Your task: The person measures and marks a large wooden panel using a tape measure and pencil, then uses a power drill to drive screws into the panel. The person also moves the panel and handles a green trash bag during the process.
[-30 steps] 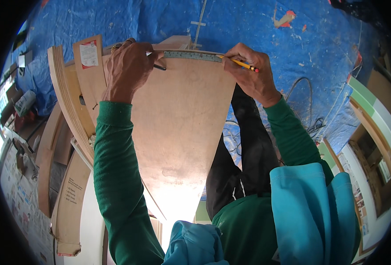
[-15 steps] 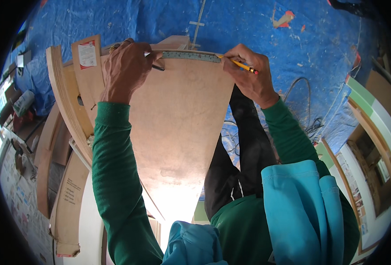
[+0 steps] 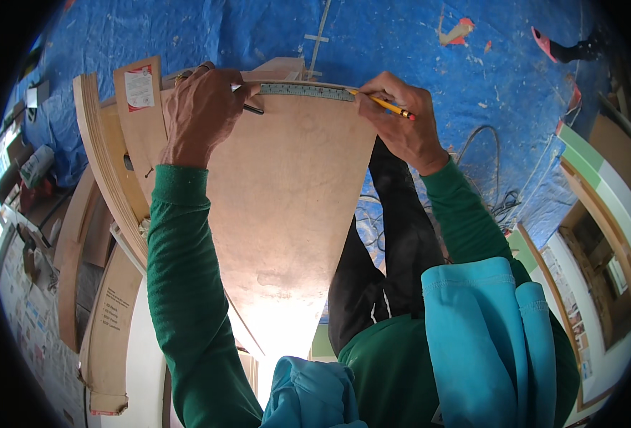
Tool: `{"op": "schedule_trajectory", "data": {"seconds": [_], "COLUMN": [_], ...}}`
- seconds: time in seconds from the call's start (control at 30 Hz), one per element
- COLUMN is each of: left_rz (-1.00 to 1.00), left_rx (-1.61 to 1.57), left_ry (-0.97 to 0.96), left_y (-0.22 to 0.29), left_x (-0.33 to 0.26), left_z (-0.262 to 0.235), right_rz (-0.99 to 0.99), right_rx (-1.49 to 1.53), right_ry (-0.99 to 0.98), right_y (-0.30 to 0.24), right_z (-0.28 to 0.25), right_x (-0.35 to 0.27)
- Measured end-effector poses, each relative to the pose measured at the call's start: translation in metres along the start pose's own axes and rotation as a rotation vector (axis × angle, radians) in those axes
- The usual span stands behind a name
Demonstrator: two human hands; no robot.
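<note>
A large plywood panel (image 3: 287, 171) lies in front of me. Along its far edge runs a grey metal ruler (image 3: 307, 90) with printed markings. My left hand (image 3: 205, 107) is closed around the ruler's left end, and a short dark rod (image 3: 254, 110) sticks out below its fingers; what that rod belongs to is hidden. At the ruler's right end, my right hand (image 3: 403, 118) pinches a yellow pencil (image 3: 388, 106) with a pink eraser, its tip touching the edge near the ruler.
Blue tarp (image 3: 401, 43) covers the floor beyond, with a cable (image 3: 497, 160) on it. At the far right appears another person's foot (image 3: 543, 44). Curved plywood (image 3: 108, 164) and a labelled board (image 3: 138, 89) stand left of the panel. A cardboard piece (image 3: 112, 328) lies at lower left.
Another person's foot and dark-clad leg have come further into view at the far right. My hands, the ruler and the pencil have hardly moved.
</note>
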State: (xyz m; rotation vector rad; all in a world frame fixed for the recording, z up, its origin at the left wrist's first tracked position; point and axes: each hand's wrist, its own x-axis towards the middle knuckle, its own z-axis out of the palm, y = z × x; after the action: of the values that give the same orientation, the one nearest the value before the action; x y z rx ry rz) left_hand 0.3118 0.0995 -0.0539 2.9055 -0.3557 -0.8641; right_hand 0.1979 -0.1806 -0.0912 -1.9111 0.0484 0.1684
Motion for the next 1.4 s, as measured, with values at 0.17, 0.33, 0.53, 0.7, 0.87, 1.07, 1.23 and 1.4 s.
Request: {"op": "schedule_trajectory", "data": {"seconds": [0.17, 0.33, 0.53, 0.7, 0.87, 1.07, 1.23, 1.4], "left_rz": [0.013, 0.040, 0.169, 0.121, 0.029, -0.082, -0.246, -0.268], "left_rx": [-0.005, 0.048, -0.023, -0.025, -0.257, -0.394, -0.491, -0.441], "left_ry": [0.019, 0.057, 0.145, 0.263, 0.414, 0.528, 0.595, 0.746], "left_y": [-0.002, -0.001, -0.030, -0.023, -0.013, 0.030, 0.019, -0.004], "left_x": [0.000, 0.002, 0.006, 0.003, -0.042, -0.148, -0.240, -0.288], "left_z": [0.003, 0.004, 0.033, 0.039, 0.047, 0.103, 0.168, 0.223], "right_rz": [0.000, -0.007, 0.212, 0.160, 0.269, -0.068, -0.464, -0.951], "right_rx": [-0.013, 0.005, 0.122, 0.210, 0.126, -0.276, -0.607, -0.472], "right_ry": [-0.048, 0.017, -0.071, 0.164, 0.156, -0.045, -0.280, -0.581], "right_y": [0.002, 0.003, 0.003, 0.012, -0.014, -0.030, -0.095, -0.180], "right_z": [-0.004, 0.000, -0.008, 0.008, -0.007, -0.033, 0.013, 0.178], "right_x": [0.001, 0.000, -0.005, -0.016, -0.034, -0.049, -0.013, 0.065]}}
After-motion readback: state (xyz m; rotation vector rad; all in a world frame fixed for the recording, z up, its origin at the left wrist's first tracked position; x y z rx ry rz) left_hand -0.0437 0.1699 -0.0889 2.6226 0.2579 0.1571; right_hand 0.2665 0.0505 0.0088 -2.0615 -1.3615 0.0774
